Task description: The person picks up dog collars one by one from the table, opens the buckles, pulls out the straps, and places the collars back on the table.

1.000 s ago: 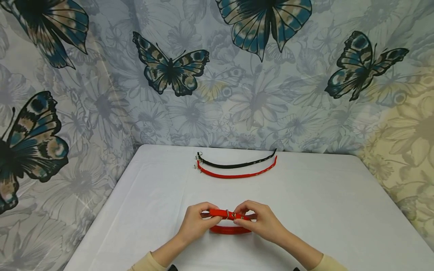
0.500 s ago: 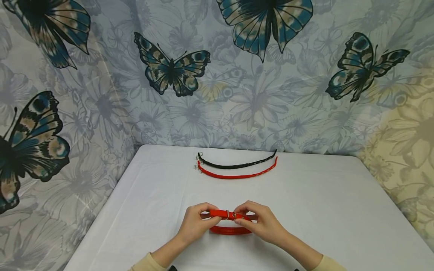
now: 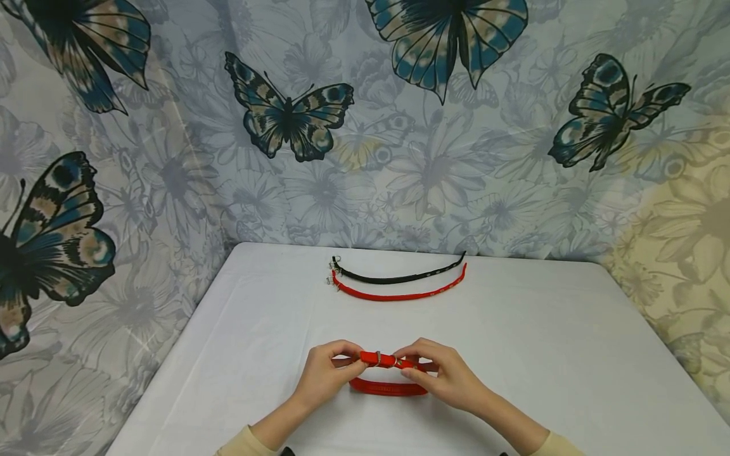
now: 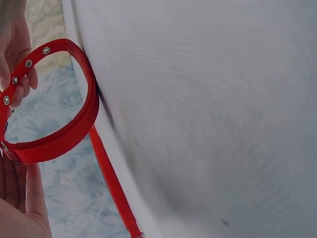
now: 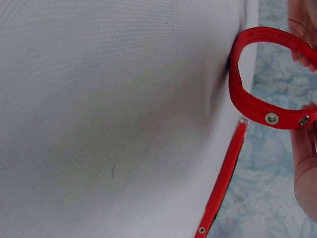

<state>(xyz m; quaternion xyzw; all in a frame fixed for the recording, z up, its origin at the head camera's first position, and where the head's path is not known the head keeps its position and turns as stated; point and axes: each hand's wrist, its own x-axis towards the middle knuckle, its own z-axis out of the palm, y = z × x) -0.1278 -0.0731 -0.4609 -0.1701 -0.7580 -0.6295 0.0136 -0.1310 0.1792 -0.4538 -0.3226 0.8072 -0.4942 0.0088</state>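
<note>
A red dog collar (image 3: 388, 387) with metal eyelets is bent into a loop, its overlapping part raised between both hands. My left hand (image 3: 325, 372) pinches it on the left, near the D-ring (image 3: 378, 359). Thumb and fingers of my right hand (image 3: 447, 375) grip the eyelet strap on the right. In the left wrist view, the loop of the collar (image 4: 74, 136) stands on edge, several eyelets along its upper side. The bottom of the loop is right at the tabletop in both wrist views. Fingers partly hide the buckle area.
At the back of the white table (image 3: 274, 316), a black collar (image 3: 393, 279) and a second red collar (image 3: 399, 296) lie stretched out side by side, metal fittings to the left. Behind them hangs a butterfly-patterned cloth (image 3: 428, 190).
My left hand has shifted slightly left along with the D-ring. The loop looks a little wider, and the eyelet beside the ring shows less. The collars at the back are unmoved.
</note>
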